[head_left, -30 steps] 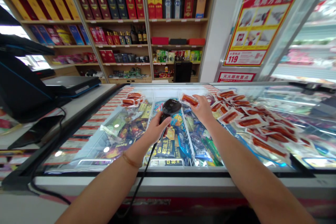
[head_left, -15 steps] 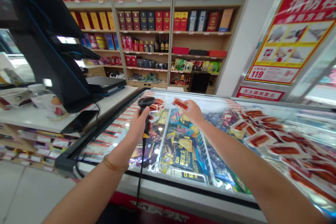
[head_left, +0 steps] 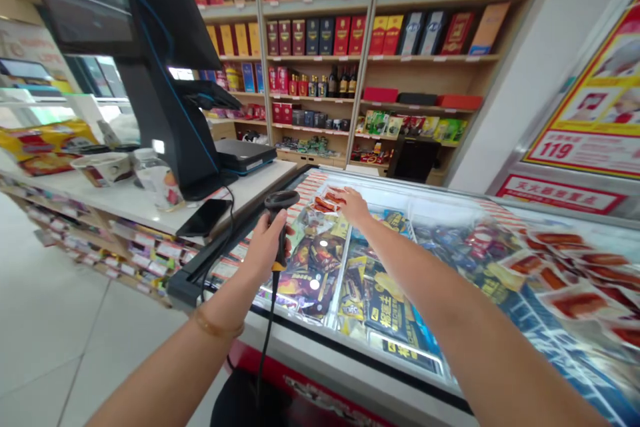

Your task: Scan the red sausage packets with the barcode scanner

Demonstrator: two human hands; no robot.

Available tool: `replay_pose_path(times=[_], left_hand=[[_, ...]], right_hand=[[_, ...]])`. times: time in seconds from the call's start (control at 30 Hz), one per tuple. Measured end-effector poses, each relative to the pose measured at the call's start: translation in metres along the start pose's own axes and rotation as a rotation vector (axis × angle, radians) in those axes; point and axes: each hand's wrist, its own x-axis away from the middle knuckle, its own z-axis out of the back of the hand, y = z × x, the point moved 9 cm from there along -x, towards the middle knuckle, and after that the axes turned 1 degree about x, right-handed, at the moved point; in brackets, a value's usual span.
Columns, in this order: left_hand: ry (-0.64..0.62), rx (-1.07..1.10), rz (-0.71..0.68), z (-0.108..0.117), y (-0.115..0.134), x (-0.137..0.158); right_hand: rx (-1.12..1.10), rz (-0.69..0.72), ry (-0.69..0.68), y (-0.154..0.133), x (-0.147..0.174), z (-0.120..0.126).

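My left hand (head_left: 270,240) is wrapped round the handle of a black handheld barcode scanner (head_left: 281,200), its head up and its cable hanging down in front of the freezer. My right hand (head_left: 354,205) reaches over the glass top of the chest freezer (head_left: 395,368). Its fingers are closed at a packaged sausage (head_left: 336,195), right at a small pile of sausage packs (head_left: 323,204) on the glass; the fingertips are partly hidden. A larger heap of packaged sausages (head_left: 575,303) lies on the glass to the right.
Bagged frozen goods (head_left: 385,300) show through the glass. To the left, a counter (head_left: 165,220) carries a black point-of-sale terminal (head_left: 170,100), a phone (head_left: 205,217), a clear bottle (head_left: 150,170) and a yellow bag (head_left: 47,143). Shelves of boxes (head_left: 320,37) stand behind.
My right hand has carried the packaged sausage leftward and down to the small pile. The view has turned left. My left hand still holds the scanner.
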Motion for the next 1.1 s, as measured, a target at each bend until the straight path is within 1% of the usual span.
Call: replay_pose_path(times=[0.07,0.17,0.27,0.37,0.43,0.5,0.57,0.6,0.63,0.67,0.7,0.8,0.9,0.97,1.07,1.1], left_hand=[[-0.035,0.023,0.030,-0.017,-0.005,0.001],[-0.103,0.066,0.062,-0.054,-0.012,0.007],[-0.179,0.088,0.071,-0.096,-0.017,0.017],[-0.256,0.103,0.082,-0.141,-0.025,0.028],[-0.316,0.105,0.087,-0.171,-0.033,0.036],[-0.365,0.102,0.091,-0.197,-0.042,0.043],[-0.400,0.089,0.089,-0.214,-0.053,0.049],[-0.416,0.072,0.080,-0.220,-0.059,0.051],[-0.438,0.048,0.064,-0.224,-0.064,0.053],[-0.464,0.016,0.041,-0.227,-0.068,0.054],[-0.491,-0.018,0.015,-0.228,-0.072,0.055],[-0.550,-0.084,-0.037,-0.226,-0.080,0.057],[-0.531,-0.086,-0.019,-0.218,-0.084,0.056],[-0.517,-0.084,-0.013,-0.214,-0.084,0.055],[-0.523,-0.080,-0.003,-0.213,-0.081,0.055],[-0.527,-0.077,0.004,-0.212,-0.081,0.055]], right_hand=[[0.017,-0.007,0.014,0.009,0.010,0.008],[0.052,-0.080,0.050,0.037,0.035,0.028],[0.090,-0.158,0.125,0.081,0.073,0.058],[0.177,-0.265,0.215,0.137,0.121,0.095],[0.267,-0.376,0.266,0.176,0.155,0.121],[0.351,-0.541,0.303,0.214,0.189,0.143],[0.375,-0.726,0.286,0.245,0.220,0.155],[0.366,-0.788,0.255,0.255,0.230,0.156],[0.351,-0.813,0.217,0.260,0.236,0.155],[0.339,-0.803,0.178,0.262,0.237,0.152],[0.338,-0.763,0.146,0.259,0.235,0.149],[0.395,-0.598,0.097,0.235,0.219,0.142],[0.387,-0.497,0.088,0.211,0.204,0.139],[0.305,-0.496,0.113,0.204,0.200,0.145],[0.182,-0.539,0.158,0.208,0.202,0.158],[0.158,-0.522,0.158,0.209,0.202,0.161]])
